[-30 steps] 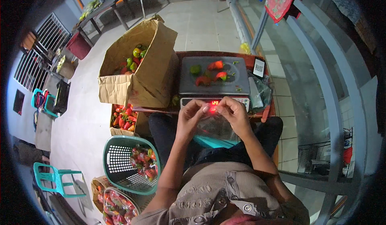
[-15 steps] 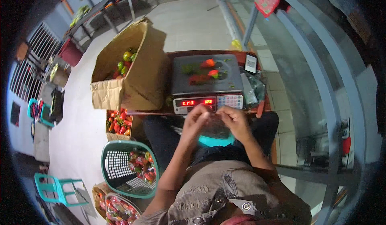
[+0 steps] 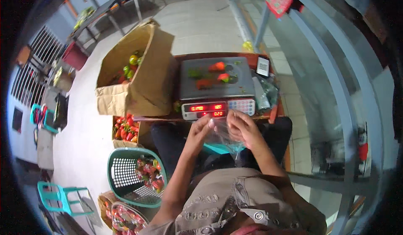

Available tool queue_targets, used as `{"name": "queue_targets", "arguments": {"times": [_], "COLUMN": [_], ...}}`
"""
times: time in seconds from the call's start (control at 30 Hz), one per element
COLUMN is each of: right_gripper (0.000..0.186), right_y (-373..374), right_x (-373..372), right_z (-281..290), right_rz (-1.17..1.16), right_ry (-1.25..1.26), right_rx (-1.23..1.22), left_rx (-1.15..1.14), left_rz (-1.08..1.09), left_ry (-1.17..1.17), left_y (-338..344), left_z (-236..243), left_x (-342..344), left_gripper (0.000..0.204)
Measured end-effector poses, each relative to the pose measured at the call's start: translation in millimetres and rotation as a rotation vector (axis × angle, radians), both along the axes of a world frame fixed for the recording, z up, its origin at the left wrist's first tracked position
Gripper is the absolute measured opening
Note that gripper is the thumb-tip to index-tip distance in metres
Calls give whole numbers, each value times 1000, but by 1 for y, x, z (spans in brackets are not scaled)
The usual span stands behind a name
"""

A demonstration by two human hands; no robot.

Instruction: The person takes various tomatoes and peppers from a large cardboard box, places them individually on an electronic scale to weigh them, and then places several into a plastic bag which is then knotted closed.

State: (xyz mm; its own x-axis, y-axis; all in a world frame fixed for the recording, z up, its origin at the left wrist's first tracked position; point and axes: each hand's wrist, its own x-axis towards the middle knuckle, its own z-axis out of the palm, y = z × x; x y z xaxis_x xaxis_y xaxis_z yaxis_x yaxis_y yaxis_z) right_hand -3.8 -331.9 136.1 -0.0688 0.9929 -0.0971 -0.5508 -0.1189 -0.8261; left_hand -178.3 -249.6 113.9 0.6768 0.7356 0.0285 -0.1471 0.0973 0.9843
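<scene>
A clear plastic bag (image 3: pixel 228 137) hangs between my two hands, close in front of my lap. My left hand (image 3: pixel 200 130) pinches one side of its top, and my right hand (image 3: pixel 243 126) has its fingers closed on the other side. Just beyond them is a grey digital weighing scale (image 3: pixel 193 93) with a lit red display. On its plate lie several peppers: a red one (image 3: pixel 220 66), a red one with green (image 3: pixel 223 77), a darker red one (image 3: pixel 204 83) and a blurred green one (image 3: pixel 194 73).
Left of the scale leans a cardboard box (image 3: pixel 153 75) of peppers. Below it are a box of red peppers (image 3: pixel 126 131) and a green basket (image 3: pixel 121 193) with bagged peppers. A phone-like white card stand (image 3: pixel 263 66) and plastic bags (image 3: pixel 268 91) lie at the table's right. A metal railing (image 3: pixel 331 84) runs alongside.
My hands have moved slightly apart, and the clear bag between them is now spread and more visible. The peppers on the scale stay in place.
</scene>
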Motion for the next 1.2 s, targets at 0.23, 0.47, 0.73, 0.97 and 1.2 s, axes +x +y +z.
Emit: {"name": "queue_targets", "arguments": {"times": [0.23,0.47,0.73,0.97,1.2], "right_gripper": [21,15,18,13,18], "right_y": [3,8,-1,1,-1], "right_x": [-6,12,-2,17,30], "right_z": [5,4,-22,-5,-16], "right_rz": [155,-457,-16,-294,131], "right_ry": [-636,173,-413,-58,316], "right_rx": [112,-80,-10,62,51], "left_rx": [-551,-78,-377,-160,-167], "left_rz": [-29,-366,78,-200,-15], "left_ry": [-516,-90,-288,-134,-141], "left_y": [8,6,-1,5,14], "left_z": [14,0,15,12,17], "left_x": [7,-2,17,7,0], "left_gripper": [26,30,24,31,25]}}
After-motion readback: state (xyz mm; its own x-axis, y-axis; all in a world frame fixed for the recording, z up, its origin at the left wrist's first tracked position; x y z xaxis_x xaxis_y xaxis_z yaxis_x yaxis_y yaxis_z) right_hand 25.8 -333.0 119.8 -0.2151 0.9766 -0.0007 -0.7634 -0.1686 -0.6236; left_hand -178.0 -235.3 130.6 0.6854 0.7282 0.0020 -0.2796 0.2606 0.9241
